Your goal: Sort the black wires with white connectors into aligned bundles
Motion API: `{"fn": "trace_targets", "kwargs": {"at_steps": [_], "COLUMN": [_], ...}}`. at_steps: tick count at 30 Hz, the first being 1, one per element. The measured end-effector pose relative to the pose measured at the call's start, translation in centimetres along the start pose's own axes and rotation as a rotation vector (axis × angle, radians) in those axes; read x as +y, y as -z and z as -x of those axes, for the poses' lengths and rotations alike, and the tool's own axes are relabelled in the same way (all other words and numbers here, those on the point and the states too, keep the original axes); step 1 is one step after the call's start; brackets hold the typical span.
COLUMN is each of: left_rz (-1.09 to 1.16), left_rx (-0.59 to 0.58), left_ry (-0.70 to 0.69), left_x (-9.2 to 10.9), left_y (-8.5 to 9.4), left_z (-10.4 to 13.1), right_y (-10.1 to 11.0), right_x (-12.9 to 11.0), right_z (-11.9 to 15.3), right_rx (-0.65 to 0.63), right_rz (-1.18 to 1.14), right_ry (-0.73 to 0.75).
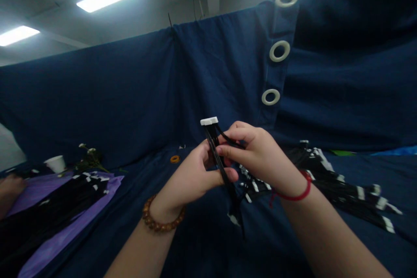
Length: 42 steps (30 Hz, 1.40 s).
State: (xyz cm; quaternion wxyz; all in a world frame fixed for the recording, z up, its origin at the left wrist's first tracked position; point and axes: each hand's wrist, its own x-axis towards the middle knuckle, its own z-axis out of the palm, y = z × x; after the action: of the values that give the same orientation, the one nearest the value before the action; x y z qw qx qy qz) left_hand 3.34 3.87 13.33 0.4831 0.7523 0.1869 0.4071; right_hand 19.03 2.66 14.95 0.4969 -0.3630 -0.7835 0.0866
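Observation:
A bundle of black cables (230, 186) with a white connector (209, 121) at its top hangs in front of me, tilted, its lower end dangling toward the blue cloth. My left hand (198, 171), with a beaded bracelet on the wrist, grips the bundle between thumb and fingers below the connector. My right hand (252, 145), with a red cord on the wrist, pinches a black strand that bends away to the right from the connector. The fingertips of both hands are close together around the cables.
Black cables with white connectors (345, 191) lie on the right. More lie on purple plastic (61, 236) at left, near a white cup (56, 164), flowers (91, 156) and another person's hand (11, 189). An orange tape roll (175, 159) sits before a blue curtain (137, 91).

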Motion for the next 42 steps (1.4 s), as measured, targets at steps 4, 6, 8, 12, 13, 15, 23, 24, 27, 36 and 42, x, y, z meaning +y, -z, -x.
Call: {"fn": "trace_targets", "kwargs": {"at_steps": [4, 6, 8, 12, 13, 15, 23, 24, 27, 36, 42], "left_rz": [-0.019, -0.079, -0.160, -0.399, -0.436, -0.448, -0.445, -0.460, -0.489, -1.179, -1.357], "left_rx": [-0.001, 0.012, 0.057, 0.216, 0.234, 0.240, 0.456, 0.485, 0.493, 0.591, 0.654], "left_ry": [0.106, 0.124, 0.098, 0.034, 0.039, 0.052, -0.004, -0.004, -0.032, -0.517, -0.610], "left_x": [-0.1, -0.1, -0.2, -0.4, -0.4, -0.5, -0.7, -0.6, -0.4, -0.3, -1.0], "left_y": [-0.2, -0.4, -0.5, -0.2, -0.1, 0.2, 0.4, 0.5, 0.8, 1.9, 3.8], "left_z": [0.0, -0.1, -0.2, -0.5, -0.5, -0.6, -0.8, -0.8, -0.7, -0.1, -0.3], "right_y": [-0.3, -0.5, -0.7, -0.4, -0.3, -0.1, -0.5, -0.5, -0.4, 1.3, 3.3], "right_x": [-0.1, 0.1, 0.2, 0.2, 0.1, 0.0, -0.5, -0.5, -0.3, 0.8, -0.1], "right_z": [0.2, 0.3, 0.3, 0.0, -0.1, -0.2, 0.4, 0.4, 0.3, 0.8, 1.9], "right_rx": [-0.081, -0.107, -0.115, -0.096, -0.088, -0.112, -0.437, -0.459, -0.510, -0.619, -0.702], "right_rz": [-0.069, -0.084, -0.110, -0.366, -0.438, -0.534, -0.859, -0.889, -0.928, -1.160, -1.286], "right_ry": [-0.098, -0.184, -0.225, -0.295, -0.334, -0.374, -0.402, -0.393, -0.337, -0.278, -0.264]}}
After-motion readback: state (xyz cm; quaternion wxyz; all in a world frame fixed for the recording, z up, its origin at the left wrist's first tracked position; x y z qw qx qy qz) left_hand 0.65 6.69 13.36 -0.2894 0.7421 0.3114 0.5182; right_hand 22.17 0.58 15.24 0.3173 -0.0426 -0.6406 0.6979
